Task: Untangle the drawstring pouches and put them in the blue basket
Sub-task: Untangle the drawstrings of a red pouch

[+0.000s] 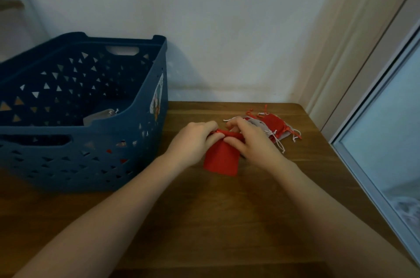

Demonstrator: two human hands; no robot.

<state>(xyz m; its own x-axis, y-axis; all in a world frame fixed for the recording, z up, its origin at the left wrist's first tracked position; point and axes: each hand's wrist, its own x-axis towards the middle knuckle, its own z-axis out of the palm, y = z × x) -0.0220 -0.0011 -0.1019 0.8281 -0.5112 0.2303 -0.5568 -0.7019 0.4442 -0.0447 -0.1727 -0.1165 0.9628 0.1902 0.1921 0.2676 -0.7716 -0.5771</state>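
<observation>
A red drawstring pouch (221,160) hangs over the wooden table, held at its gathered top by both hands. My left hand (193,141) pinches the top's left side and my right hand (252,139) pinches its right side. Behind my right hand lies a tangled pile of pouches (273,126), red and grey, with white and red strings trailing out. The blue basket (127,136) stands at the left; a grey pouch (100,116) lies inside it, and red shows through the holes in its front wall.
The wooden table (216,221) meets a white wall at the back. A window frame (368,159) runs along the table's right edge. The basket fills the table's left side.
</observation>
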